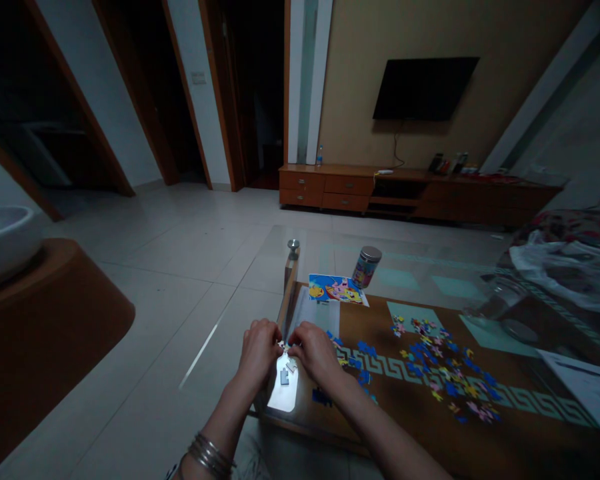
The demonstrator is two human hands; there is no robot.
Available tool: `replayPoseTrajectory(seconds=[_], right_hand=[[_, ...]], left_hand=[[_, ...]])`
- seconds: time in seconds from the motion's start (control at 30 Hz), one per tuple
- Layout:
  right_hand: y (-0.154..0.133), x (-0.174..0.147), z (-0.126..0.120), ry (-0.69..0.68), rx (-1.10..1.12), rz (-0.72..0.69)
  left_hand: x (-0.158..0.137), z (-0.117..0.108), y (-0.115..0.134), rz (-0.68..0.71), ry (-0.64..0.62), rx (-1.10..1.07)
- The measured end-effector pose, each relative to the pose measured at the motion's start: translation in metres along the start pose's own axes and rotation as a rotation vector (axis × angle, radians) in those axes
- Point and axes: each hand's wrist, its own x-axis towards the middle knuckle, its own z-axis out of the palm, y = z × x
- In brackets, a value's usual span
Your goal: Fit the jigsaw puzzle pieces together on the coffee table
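My left hand [261, 347] and my right hand [314, 352] meet over the left part of the glass table, fingertips almost touching. Both are closed in a pinch on small jigsaw puzzle pieces [283, 347], partly hidden by the fingers. Just below them, a grey puzzle piece [285, 377] and a pale one [291, 365] lie on a bright patch of the glass. Beyond my right hand is a cartoon picture sheet [333, 289], and a round tin [367, 267] with a metal lid stands at its right corner. A silvery bangle circles my left wrist.
Loose puzzle pieces [450, 367] in blue, yellow and pink are scattered on the right of the table. More blue pieces [365, 349] lie beside my right hand. A clear jar [495, 300] and white papers [580, 387] are farther right. The table's glass edge [215, 327] runs along the left.
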Motion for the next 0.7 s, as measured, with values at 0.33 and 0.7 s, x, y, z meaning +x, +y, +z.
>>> replayPoseTrajectory(seconds=[0.33,0.7], right_hand=[[-0.0006,-0.0015,0.0065,0.014,-0.037,0.015],[-0.0016,-0.0009,0.0061,0.032,0.041,0.067]], left_hand=[[0.0012,0.0011,0.0003,0.009,-0.007,0.022],[0.0013,-0.0035,0.0053,0.078,-0.008,-0.068]])
